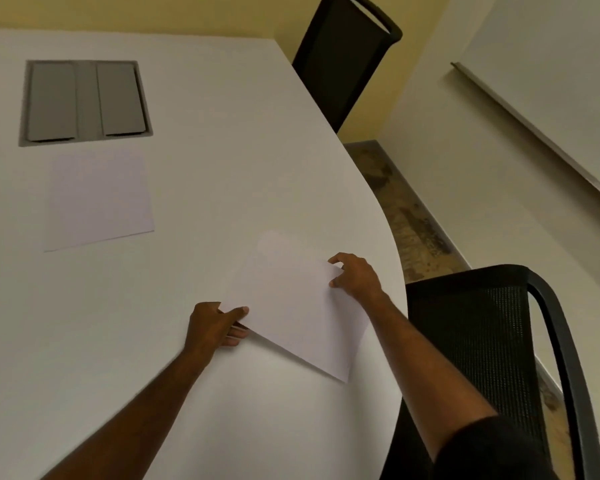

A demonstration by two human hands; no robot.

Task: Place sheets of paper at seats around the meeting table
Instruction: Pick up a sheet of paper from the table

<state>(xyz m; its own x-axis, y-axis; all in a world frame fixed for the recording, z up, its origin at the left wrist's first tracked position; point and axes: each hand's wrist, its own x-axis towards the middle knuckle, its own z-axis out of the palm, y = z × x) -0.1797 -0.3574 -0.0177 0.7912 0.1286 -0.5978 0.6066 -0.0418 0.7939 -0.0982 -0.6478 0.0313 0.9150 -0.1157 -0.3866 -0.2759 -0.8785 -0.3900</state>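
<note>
Left hand (215, 323) pinches the sheet of paper (298, 306) by its near-left edge; right hand (355, 275) grips its right corner. Sheet sits low over the table (205, 150), near the right edge beside a black chair (482, 341). Second sheet (99, 199) lies flat, far left.

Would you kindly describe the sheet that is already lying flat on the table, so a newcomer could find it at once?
Start at the white table and find the grey hatch set into its top. The sheet lies flat just on the near side of that hatch. Unlike the other sheet, held near the curved edge by the left hand and right hand, nothing touches it.
</note>
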